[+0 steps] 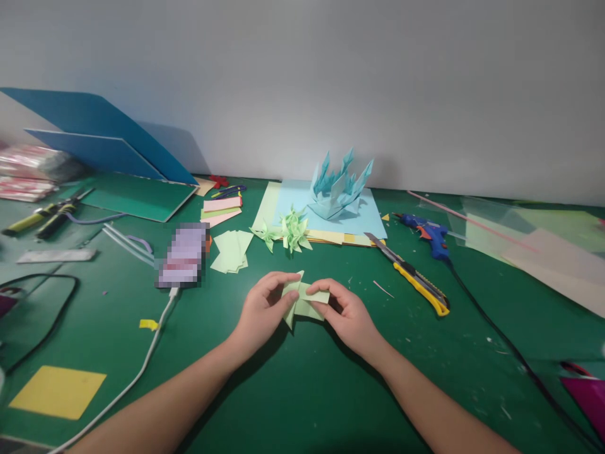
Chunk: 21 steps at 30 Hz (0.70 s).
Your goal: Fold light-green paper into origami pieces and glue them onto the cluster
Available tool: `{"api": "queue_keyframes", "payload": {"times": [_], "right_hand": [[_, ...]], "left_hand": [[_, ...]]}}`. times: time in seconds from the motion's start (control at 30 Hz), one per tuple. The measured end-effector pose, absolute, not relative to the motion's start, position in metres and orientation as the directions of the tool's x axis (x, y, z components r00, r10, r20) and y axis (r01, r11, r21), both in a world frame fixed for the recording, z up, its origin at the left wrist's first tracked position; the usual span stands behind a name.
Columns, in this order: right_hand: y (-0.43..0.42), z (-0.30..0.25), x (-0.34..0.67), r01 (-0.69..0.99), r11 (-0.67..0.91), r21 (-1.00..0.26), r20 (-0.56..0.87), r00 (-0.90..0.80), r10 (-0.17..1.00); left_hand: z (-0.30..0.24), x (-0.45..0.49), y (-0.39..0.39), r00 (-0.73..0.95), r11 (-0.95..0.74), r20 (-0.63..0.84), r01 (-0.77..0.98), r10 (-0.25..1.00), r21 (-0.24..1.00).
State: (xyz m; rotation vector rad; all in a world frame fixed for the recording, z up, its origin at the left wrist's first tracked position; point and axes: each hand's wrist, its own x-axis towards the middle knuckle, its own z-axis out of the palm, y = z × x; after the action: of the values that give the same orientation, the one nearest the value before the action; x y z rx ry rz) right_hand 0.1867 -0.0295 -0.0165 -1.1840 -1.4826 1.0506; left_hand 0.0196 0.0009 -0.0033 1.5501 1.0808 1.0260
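Between my two hands is a partly folded piece of light green paper (309,309), held just above the green table. My left hand (265,309) pinches its left side, thumb in front, where a pointed flap sticks up and another points down. My right hand (347,315) grips the right side, fingers over a folded strip. Beyond them lie folded green paper pieces with curled points (293,230). A fanned stack of light green paper sheets (231,251) rests to the left of these. Behind stands a spiky blue folded-paper model (338,189) on blue sheets.
A yellow utility knife (416,284) with its blade out lies right of my hands, beside a blue glue gun (425,233) with a black cord. On the left are a phone (184,255) on a white cable, pliers (59,211) and a yellow sheet (59,391).
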Motion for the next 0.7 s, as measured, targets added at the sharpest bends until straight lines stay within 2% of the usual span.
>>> {"api": "queue_keyframes", "payload": {"times": [0.13, 0.27, 0.47, 0.7], "right_hand": [[-0.0292, -0.0146, 0.1859, 0.206, 0.170, -0.964, 0.155, -0.089, 0.984], [-0.0289, -0.0128, 0.1847, 0.190, 0.173, -0.966, 0.167, -0.046, 0.985], [-0.0288, -0.0139, 0.1825, 0.139, 0.151, -0.979, 0.159, 0.043, 0.986], [-0.0299, -0.0159, 0.1811, 0.164, 0.131, -0.978, 0.147, 0.092, 0.985]], "left_hand": [[-0.0042, 0.0202, -0.0001, 0.247, -0.186, 0.141, 0.170, 0.959, 0.968], [-0.0032, 0.0223, -0.0033, 0.305, -0.261, 0.191, 0.208, 0.933, 0.943], [-0.0038, 0.0228, -0.0061, 0.314, -0.291, 0.194, 0.300, 0.929, 0.908], [-0.0017, 0.0233, -0.0078, 0.338, -0.295, 0.177, 0.338, 0.924, 0.894]]}}
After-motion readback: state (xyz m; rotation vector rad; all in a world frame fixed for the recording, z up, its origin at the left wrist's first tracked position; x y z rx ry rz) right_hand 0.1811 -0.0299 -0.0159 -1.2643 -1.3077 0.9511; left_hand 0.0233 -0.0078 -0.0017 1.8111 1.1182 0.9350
